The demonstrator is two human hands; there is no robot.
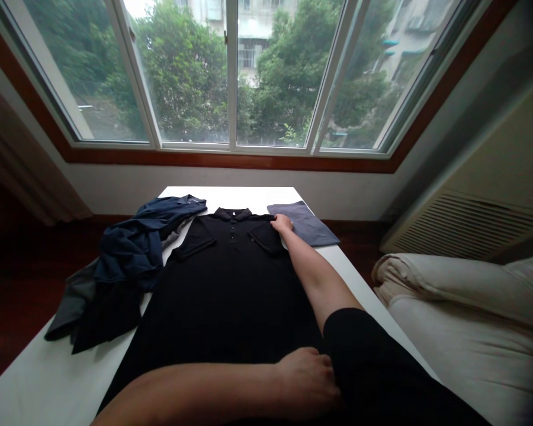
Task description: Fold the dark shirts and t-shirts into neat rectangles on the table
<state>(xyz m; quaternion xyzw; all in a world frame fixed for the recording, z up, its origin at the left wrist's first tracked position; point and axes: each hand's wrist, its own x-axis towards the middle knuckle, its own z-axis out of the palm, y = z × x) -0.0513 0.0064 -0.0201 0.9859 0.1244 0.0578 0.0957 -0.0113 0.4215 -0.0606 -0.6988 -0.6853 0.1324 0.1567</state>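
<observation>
A black polo shirt (231, 296) lies spread front side up on the white table, its collar at the far end and its short sleeves folded inward over the chest. My right hand (282, 223) pinches the shirt at the shoulder on the right, beside the folded grey cloth. Across the near part of the shirt reaches my left arm; my left hand (308, 378) is closed at the right side near the hem, under my right upper arm. Its fingertips and the fabric there are dark and partly hidden.
Crumpled navy, grey and black clothes (133, 248) hang over the left part of the white table (39, 378). A folded grey cloth (306, 223) lies at the far right. Beyond stands a window; at right are a cream sofa (471, 296) and a slatted panel (466, 225).
</observation>
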